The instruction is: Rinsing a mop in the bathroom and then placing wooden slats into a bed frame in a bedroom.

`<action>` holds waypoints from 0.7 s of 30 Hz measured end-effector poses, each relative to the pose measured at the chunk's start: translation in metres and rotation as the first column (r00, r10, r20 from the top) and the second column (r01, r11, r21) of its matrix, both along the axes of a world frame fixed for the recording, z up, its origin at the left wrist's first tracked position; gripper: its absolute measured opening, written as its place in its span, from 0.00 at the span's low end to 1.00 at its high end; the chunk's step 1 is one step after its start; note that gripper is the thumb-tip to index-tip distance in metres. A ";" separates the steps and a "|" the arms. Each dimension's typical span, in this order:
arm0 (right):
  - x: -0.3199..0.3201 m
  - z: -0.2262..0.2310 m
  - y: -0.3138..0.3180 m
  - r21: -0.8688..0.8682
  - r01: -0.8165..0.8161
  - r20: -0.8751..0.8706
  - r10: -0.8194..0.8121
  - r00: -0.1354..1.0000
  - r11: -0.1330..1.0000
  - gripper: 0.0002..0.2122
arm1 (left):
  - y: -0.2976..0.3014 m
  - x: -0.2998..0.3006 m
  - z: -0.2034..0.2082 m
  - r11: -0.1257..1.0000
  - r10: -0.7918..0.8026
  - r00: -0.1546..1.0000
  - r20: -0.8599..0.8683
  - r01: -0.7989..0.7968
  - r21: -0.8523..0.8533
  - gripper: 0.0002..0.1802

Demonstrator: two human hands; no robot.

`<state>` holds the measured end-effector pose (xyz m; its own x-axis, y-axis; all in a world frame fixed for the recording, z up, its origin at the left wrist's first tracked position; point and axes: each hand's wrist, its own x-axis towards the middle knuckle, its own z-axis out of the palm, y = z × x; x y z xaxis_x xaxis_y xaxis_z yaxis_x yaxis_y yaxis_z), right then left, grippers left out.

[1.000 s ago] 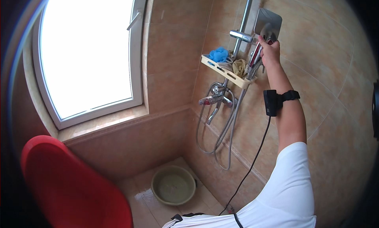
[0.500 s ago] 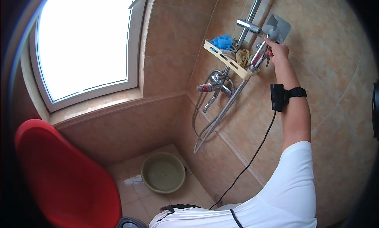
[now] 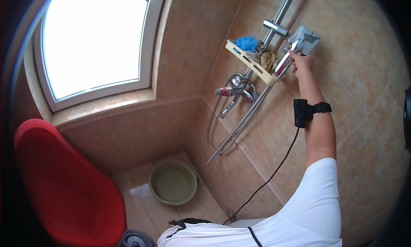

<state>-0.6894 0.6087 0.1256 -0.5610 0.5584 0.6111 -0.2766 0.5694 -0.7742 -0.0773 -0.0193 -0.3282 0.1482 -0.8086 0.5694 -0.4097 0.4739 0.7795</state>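
My right hand reaches up to the wall, with its fingers closed round the handle of a hand shower. The hand shower has a square grey head and a chrome handle with some red on it. Just left of the head, a chrome slider bracket sits on the vertical rail. Below the hand is a cream slotted shelf, which holds a blue bath puff and a crumpled olive-brown cloth. My left hand is out of view.
A chrome mixer tap and looping hose hang below the shelf. An olive basin stands on the tiled floor, and a red chair is at the left. A black cable runs from my forearm device. A bright window is upper left.
The square shower head has turned and now shows more edge-on. My right hand stays at its handle. The whole view has shifted slightly.
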 end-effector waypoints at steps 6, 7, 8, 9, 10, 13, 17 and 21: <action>0.000 -0.030 0.025 -0.090 -0.442 0.212 0.450 0.867 0.893 0.08 | -0.004 0.023 -0.012 0.964 0.058 0.983 -0.173 -0.010 0.267 0.09; 0.011 -0.047 0.019 -0.165 -0.520 0.219 0.545 0.809 0.838 0.06 | 0.001 0.013 -0.006 0.959 0.086 0.980 -0.181 -0.032 0.282 0.09; -0.001 -0.066 0.048 -0.185 -0.434 0.318 0.472 0.822 0.882 0.07 | 0.009 0.011 0.007 0.960 0.038 0.945 -0.324 0.055 0.274 0.09; -0.001 -0.086 0.079 -0.102 -0.388 0.320 0.399 0.859 0.916 0.10 | 0.016 -0.019 0.003 0.979 -0.019 0.955 -0.296 0.079 0.189 0.06; 0.012 -0.111 0.089 -0.163 -0.461 0.363 0.487 0.794 0.872 0.09 | 0.020 -0.035 0.005 0.984 -0.069 0.954 -0.293 0.112 0.135 0.06; 0.069 -0.244 0.048 -0.288 -0.507 0.594 0.567 0.571 0.812 0.03 | 0.047 -0.054 0.034 0.978 -0.153 0.970 -0.192 0.176 0.112 0.05; 0.117 -0.477 0.009 0.524 -0.851 0.821 -0.248 0.515 -0.032 0.20 | 0.045 -0.026 0.038 0.957 -0.136 0.946 -0.295 0.203 0.210 0.09; 0.155 -0.568 -0.076 0.103 -0.986 0.994 -0.040 0.098 0.128 0.23 | 0.055 -0.022 0.055 0.855 -0.213 0.912 -0.349 0.347 0.384 0.11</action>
